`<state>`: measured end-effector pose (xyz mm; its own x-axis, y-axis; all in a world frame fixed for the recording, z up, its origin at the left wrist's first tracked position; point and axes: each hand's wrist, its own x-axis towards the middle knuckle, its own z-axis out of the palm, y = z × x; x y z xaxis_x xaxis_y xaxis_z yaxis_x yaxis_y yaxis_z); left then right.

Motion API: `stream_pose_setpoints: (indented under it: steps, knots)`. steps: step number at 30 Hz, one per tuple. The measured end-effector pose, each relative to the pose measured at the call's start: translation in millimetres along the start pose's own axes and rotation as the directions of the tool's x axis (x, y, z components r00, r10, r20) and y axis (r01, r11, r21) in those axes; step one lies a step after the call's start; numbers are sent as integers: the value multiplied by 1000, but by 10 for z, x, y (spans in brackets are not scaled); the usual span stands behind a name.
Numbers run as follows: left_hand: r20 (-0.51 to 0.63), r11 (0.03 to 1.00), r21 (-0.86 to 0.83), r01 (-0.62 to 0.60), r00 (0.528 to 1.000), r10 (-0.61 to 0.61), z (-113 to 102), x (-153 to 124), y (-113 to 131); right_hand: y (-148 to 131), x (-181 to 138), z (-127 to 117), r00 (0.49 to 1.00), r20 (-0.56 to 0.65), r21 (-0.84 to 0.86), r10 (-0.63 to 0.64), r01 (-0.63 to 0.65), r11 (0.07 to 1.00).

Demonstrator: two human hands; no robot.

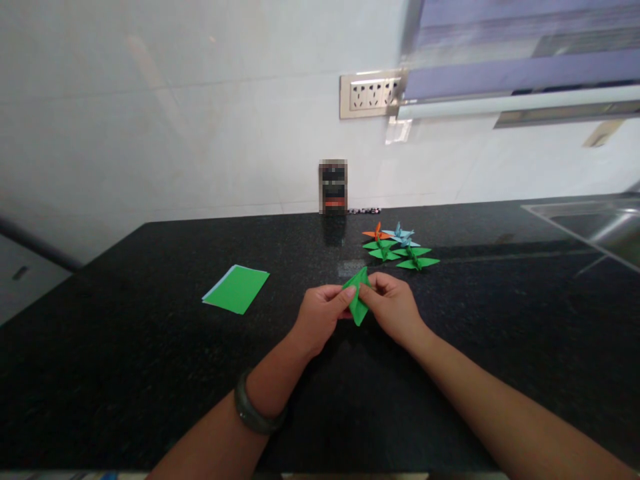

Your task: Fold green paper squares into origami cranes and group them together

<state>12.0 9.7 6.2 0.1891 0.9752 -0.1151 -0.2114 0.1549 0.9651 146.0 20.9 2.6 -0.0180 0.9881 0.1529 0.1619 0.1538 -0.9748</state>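
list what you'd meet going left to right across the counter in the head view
stack of green paper → left hand → folded green paper held between both hands → right hand → finished paper cranes → sink

The countertop [125,347] is dark speckled stone, polished enough to mirror the things standing at its 12 o'clock edge. The folded piece [359,297] pinched between the left hand [323,313] and right hand [393,308] is matt green paper with sharp creases. At 10 o'clock lies a stack of matt paper sheets [236,288]. At 1 o'clock sit matt paper cranes [400,248]. The wall [175,120] is glossy tile; the sink [595,223] at 3 o'clock is brushed metal.
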Motion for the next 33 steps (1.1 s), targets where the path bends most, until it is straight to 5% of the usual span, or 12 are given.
stream_pose_setpoints:
  steps: [13, 21, 27, 33]
  knots:
    - [-117, 989, 147, -34, 992, 51, -43, 22, 13, -14, 19, 7, 991, 56, 334, 119, -131, 934]
    - [-140, 980, 184, -73, 985, 100, -80, 45, -23, -3, 11, 23, 981, 124, 395, 150, -188, 899]
    - [-90, 970, 217, -112, 987, 134, -61, 36, -9, -2, 12, 30, 982, 121, 381, 145, -181, 907]
    - [-21, 996, 80, -42, 999, 44, -35, 4, 12, 18, 21, 41, 986, 108, 412, 131, -164, 896]
